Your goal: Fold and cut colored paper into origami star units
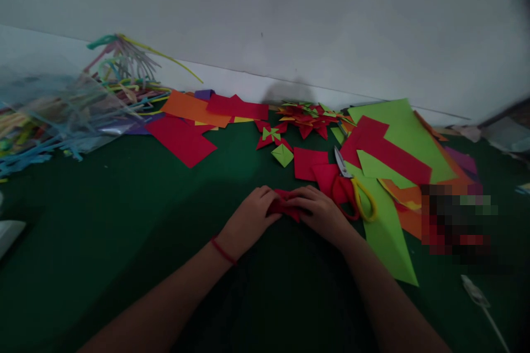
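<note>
Between both hands is a small folded piece of red paper (285, 205), partly hidden by my fingers. My left hand (253, 212), with a red band on the wrist, pinches its left side. On the right side, my right hand (318, 210) has its fingers closed on the same paper. Just beyond lie a folded green paper square (282, 155) and a red and green paper star (271, 133). Red paper squares (309, 163) rest by my right hand, next to scissors (355, 190) with a red and a yellow handle loop.
A pile of red and green folded stars (308, 116) sits near the wall. Green sheets (397, 138) and orange scraps spread on the right. Colourful pipe cleaners (124, 88) and a clear plastic bag (62, 99) are at left. A white cable (480, 300) lies front right.
</note>
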Demonstrator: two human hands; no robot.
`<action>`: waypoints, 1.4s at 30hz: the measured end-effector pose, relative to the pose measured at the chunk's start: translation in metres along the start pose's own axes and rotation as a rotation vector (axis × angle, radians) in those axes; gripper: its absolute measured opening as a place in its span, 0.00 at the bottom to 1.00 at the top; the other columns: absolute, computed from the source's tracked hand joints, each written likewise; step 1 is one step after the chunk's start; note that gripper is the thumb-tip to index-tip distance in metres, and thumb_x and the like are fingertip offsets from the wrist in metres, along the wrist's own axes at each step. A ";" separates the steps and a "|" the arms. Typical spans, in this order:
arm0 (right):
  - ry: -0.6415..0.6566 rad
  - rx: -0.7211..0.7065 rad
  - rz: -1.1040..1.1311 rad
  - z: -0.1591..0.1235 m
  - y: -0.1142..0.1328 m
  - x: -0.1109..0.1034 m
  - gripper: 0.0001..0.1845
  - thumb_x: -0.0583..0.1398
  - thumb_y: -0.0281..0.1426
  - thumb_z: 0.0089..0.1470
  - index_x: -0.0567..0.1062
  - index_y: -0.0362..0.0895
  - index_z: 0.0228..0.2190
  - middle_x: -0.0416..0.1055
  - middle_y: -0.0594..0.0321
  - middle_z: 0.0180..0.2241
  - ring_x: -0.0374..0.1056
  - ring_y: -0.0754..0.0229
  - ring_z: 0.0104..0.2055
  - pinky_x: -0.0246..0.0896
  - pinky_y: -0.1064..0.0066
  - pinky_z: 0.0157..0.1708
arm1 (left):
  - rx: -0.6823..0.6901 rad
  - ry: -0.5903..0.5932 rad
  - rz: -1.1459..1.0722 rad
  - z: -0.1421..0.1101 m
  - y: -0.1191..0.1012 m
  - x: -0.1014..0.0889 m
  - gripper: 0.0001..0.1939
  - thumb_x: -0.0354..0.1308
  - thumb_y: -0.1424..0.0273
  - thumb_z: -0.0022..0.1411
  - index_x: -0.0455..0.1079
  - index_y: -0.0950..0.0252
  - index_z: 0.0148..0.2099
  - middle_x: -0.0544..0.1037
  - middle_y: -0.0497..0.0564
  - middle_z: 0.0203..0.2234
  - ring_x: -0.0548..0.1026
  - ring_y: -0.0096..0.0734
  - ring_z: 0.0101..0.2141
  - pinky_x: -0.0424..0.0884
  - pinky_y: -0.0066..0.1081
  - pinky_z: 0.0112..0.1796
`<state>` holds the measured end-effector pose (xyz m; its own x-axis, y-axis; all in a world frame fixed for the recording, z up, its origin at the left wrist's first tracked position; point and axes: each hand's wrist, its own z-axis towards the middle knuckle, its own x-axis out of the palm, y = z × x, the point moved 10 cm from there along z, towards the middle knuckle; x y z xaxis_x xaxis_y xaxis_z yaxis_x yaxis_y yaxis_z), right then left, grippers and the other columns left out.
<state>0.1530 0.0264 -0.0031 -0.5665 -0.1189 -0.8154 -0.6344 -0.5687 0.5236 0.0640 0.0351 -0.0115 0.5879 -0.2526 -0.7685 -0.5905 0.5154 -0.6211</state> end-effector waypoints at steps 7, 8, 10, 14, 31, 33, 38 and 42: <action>-0.138 0.201 0.244 0.003 -0.023 0.000 0.06 0.60 0.30 0.49 0.74 0.47 0.33 0.68 0.61 0.36 0.65 0.59 0.40 0.62 0.66 0.40 | -0.054 0.048 -0.146 0.007 0.019 -0.003 0.16 0.61 0.75 0.49 0.64 0.64 0.42 0.68 0.50 0.38 0.70 0.32 0.36 0.69 0.33 0.37; -0.145 0.226 0.254 0.003 -0.025 0.001 0.06 0.60 0.31 0.49 0.74 0.47 0.32 0.68 0.61 0.35 0.65 0.60 0.39 0.62 0.67 0.38 | -0.051 0.062 -0.163 0.007 0.020 -0.003 0.16 0.61 0.76 0.49 0.64 0.64 0.42 0.68 0.50 0.39 0.70 0.31 0.37 0.68 0.32 0.38; -0.159 0.278 0.251 0.004 -0.029 0.003 0.06 0.59 0.33 0.50 0.73 0.46 0.32 0.68 0.61 0.34 0.65 0.60 0.36 0.62 0.68 0.35 | -0.053 0.080 -0.196 0.008 0.021 -0.003 0.16 0.60 0.77 0.50 0.65 0.64 0.42 0.68 0.49 0.39 0.70 0.29 0.37 0.68 0.30 0.39; -0.203 0.341 0.204 0.005 -0.032 0.002 0.08 0.58 0.36 0.51 0.71 0.44 0.27 0.66 0.61 0.32 0.64 0.62 0.30 0.61 0.69 0.29 | -0.062 0.089 -0.227 0.008 0.022 -0.005 0.10 0.58 0.77 0.53 0.66 0.63 0.39 0.69 0.48 0.38 0.70 0.28 0.37 0.68 0.29 0.39; -0.219 0.391 0.020 0.005 -0.025 0.005 0.05 0.57 0.33 0.51 0.68 0.44 0.29 0.63 0.60 0.32 0.63 0.59 0.34 0.60 0.67 0.32 | -0.138 0.078 0.004 0.000 0.027 -0.010 0.05 0.55 0.68 0.57 0.68 0.64 0.34 0.66 0.48 0.34 0.67 0.30 0.37 0.65 0.31 0.38; -0.214 0.395 0.015 0.005 -0.025 0.006 0.05 0.57 0.32 0.51 0.67 0.44 0.28 0.63 0.60 0.32 0.63 0.59 0.34 0.60 0.67 0.32 | -0.140 0.097 0.005 0.000 0.029 -0.009 0.05 0.54 0.68 0.58 0.69 0.64 0.35 0.66 0.48 0.34 0.67 0.30 0.37 0.65 0.31 0.39; -0.202 0.414 -0.019 0.005 -0.026 0.007 0.05 0.58 0.32 0.50 0.67 0.44 0.27 0.63 0.60 0.32 0.62 0.58 0.35 0.60 0.66 0.33 | -0.164 0.136 0.027 0.002 0.032 -0.009 0.05 0.54 0.69 0.57 0.69 0.64 0.33 0.67 0.48 0.33 0.67 0.31 0.37 0.64 0.31 0.38; -0.230 0.412 -0.060 0.005 -0.022 0.005 0.05 0.56 0.33 0.51 0.67 0.44 0.28 0.64 0.59 0.32 0.62 0.57 0.34 0.59 0.65 0.33 | -0.153 0.131 0.050 0.003 0.032 -0.009 0.05 0.54 0.69 0.57 0.69 0.64 0.32 0.67 0.49 0.32 0.67 0.32 0.36 0.64 0.31 0.37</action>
<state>0.1616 0.0421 -0.0174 -0.5946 0.1141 -0.7959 -0.7991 -0.1933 0.5693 0.0413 0.0561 -0.0238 0.4852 -0.3391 -0.8060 -0.6997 0.4023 -0.5905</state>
